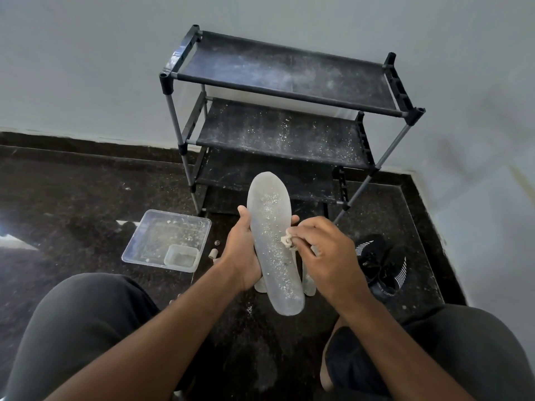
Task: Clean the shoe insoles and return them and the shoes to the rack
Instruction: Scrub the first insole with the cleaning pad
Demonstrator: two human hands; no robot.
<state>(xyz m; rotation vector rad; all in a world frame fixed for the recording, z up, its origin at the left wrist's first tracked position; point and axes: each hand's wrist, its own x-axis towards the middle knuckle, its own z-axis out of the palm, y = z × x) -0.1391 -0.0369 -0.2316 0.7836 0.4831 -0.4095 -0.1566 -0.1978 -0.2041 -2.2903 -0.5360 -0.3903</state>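
Left hand (246, 250) grips the insole (273, 244) from its left edge, fingers curled round behind, fingertips showing past the right edge. Insole held lengthwise, toe away from the body, speckled face up. Likely reason: keeps the dirty face open to the other hand and braces it from behind against rubbing.

Right hand (324, 250) pinches a small pale wad (288, 240), cloth or sponge (cannot tell which), pressed to the insole's right edge at mid-length. Grit lies scattered along the whole face, so cleaning looks early.

Under both hands, more pale insoles (308, 280) lie on the floor (72, 198), partly hidden; count unclear. Probably waiting their turn, kept within reach.

Left of the left hand: clear tray (139, 241) holding a smaller tub (181, 257), with debris inside; it sits close, presumably for rinsing or catching dirt.

Right of the right hand: black shoes (382, 264), set aside on the floor.

Beyond both hands: rack (289, 94), shelves dusty, no shoes on it. Return step not yet done.
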